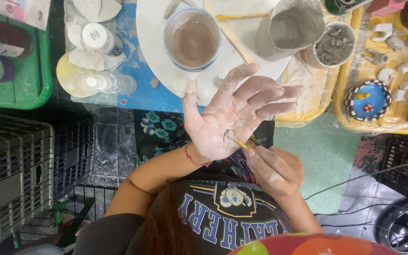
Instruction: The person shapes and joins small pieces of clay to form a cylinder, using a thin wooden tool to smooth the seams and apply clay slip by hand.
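1. Your left hand (234, 113) is wide open, palm up, with clay dust on it.
2. Your right hand (274, 170) pinches a thin brush (238, 141); its tip touches the left palm.
3. A bowl (192, 40) of brown water sits on the white tabletop (152, 42) just beyond your hands.

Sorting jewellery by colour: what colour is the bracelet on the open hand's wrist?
Red, a thin bracelet on the left hand, seen in the head view.

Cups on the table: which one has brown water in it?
The blue-rimmed cup on the round white board holds brown water. The grey clay cup looks empty; the smaller pot holds grey lumps.
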